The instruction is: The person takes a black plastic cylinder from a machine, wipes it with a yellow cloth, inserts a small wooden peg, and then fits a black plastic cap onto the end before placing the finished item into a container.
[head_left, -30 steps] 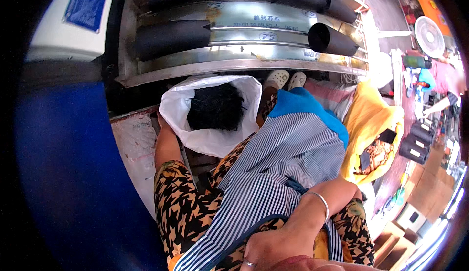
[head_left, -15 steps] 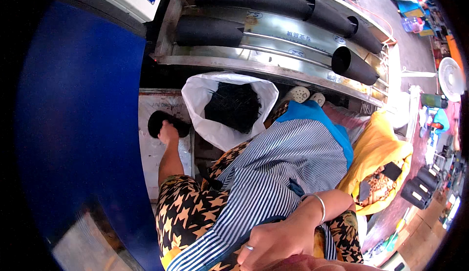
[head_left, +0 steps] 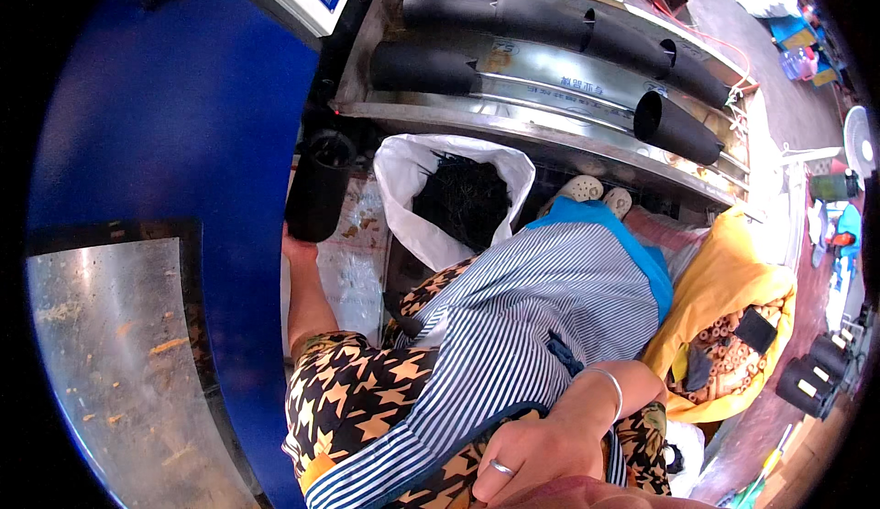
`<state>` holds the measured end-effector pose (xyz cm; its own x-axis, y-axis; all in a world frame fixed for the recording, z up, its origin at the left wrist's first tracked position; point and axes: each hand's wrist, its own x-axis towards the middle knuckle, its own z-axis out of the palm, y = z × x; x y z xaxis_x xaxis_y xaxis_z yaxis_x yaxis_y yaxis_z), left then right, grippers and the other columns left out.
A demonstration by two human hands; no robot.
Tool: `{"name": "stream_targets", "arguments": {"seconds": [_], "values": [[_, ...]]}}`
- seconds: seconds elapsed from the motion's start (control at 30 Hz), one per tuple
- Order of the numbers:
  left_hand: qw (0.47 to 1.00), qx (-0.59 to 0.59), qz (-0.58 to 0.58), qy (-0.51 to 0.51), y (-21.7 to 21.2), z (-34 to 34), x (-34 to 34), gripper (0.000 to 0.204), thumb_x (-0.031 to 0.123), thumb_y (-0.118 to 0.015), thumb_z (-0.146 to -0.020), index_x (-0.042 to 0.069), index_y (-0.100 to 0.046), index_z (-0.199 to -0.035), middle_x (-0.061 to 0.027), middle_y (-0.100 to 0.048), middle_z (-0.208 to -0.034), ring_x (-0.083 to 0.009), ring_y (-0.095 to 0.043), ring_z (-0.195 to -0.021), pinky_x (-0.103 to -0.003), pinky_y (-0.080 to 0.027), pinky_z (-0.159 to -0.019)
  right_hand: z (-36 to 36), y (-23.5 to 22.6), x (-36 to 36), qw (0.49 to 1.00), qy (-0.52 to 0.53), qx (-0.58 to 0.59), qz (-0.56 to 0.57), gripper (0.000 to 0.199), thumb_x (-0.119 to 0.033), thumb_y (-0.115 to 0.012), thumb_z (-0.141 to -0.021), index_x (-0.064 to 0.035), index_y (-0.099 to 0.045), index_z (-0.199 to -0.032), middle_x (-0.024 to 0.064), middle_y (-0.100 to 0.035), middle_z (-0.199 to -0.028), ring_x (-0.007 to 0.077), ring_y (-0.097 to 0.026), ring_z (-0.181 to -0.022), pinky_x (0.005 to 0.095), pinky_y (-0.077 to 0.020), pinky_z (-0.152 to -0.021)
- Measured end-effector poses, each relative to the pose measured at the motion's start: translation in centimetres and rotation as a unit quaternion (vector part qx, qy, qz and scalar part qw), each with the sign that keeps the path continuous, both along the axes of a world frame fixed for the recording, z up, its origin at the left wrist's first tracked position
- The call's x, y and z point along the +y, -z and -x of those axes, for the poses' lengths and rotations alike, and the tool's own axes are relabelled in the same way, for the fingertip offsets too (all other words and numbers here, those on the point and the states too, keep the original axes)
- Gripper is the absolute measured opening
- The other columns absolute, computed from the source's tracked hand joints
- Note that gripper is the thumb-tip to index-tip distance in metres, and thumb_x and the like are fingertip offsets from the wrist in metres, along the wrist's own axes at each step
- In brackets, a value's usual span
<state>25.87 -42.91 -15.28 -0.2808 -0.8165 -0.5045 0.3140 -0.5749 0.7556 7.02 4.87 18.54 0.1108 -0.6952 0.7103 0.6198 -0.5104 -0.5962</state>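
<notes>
My left hand [head_left: 301, 250] grips the lower end of a black hollow cylinder [head_left: 316, 199], which stands up beside a blue panel. The cylinder's open end faces up; most of my fingers are hidden behind it. Close to my body, at the bottom of the view, my right hand [head_left: 527, 454] is curled closed, with a ring and a bangle on it. Whatever lies inside its fingers is hidden. To the right of the cylinder stands a white sack [head_left: 396, 179] with dark, stringy black scraps [head_left: 463, 195] in it.
A metal trough [head_left: 550, 133] ahead holds several black tubes [head_left: 541, 25] lying along rods. The large blue panel [head_left: 174, 115] borders the left. On the right, a yellow sack [head_left: 706, 326] holds many small tan tubes. A fan [head_left: 859, 142] stands far right.
My left hand has moved left and turned the cylinder from lying sideways to upright, with its opening in sight. The whole view has shifted; my right hand stays near my body.
</notes>
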Motion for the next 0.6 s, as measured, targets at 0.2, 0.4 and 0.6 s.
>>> {"name": "stream_targets", "arguments": {"seconds": [0.2, 0.4, 0.6], "values": [[0.958, 0.053, -0.117, 0.257, -5.0, 13.6, 5.9, 0.038, 0.032, -0.047, -0.097, 0.006, -0.063, -0.119, -0.0097, -0.065, -0.122, -0.0293, -0.059, -0.115, -0.045, -0.042, -0.104, 1.2, -0.6, -0.4, 0.991, 0.104, 0.061, 0.052, 0.054, -0.049, -0.049, -0.097, 0.0012, -0.067, -0.109, 0.0121, -0.065, -0.095, 0.0258, -0.059, -0.078, 0.0373, -0.0481, -0.070], [0.891, 0.044, -0.190, 0.411, -4.7, 19.4, 14.4, 0.036, 0.030, -0.048, -0.094, 0.006, -0.066, -0.113, -0.0103, -0.069, -0.113, -0.0274, -0.065, -0.105, -0.044, -0.049, -0.096, 6.0, 6.2, -2.9, 0.400, 0.632, 0.613, -0.256, 0.061, -0.052, -0.068, -0.071, -0.0112, -0.064, -0.116, 0.0063, -0.059, -0.118, 0.0290, -0.049, -0.114, 0.0555, -0.0358, -0.101], [0.844, 0.046, -0.242, 0.476, -3.1, 21.4, 16.9, 0.034, 0.028, -0.049, -0.094, 0.005, -0.068, -0.109, -0.0095, -0.071, -0.105, -0.0253, -0.068, -0.098, -0.043, -0.053, -0.090, 5.3, 9.8, -4.2, 0.350, 0.614, 0.609, -0.360, 0.055, -0.041, -0.076, -0.070, -0.0205, -0.065, -0.120, -0.0022, -0.059, -0.125, 0.0339, -0.029, -0.141, 0.0753, -0.0117, -0.106]]}}
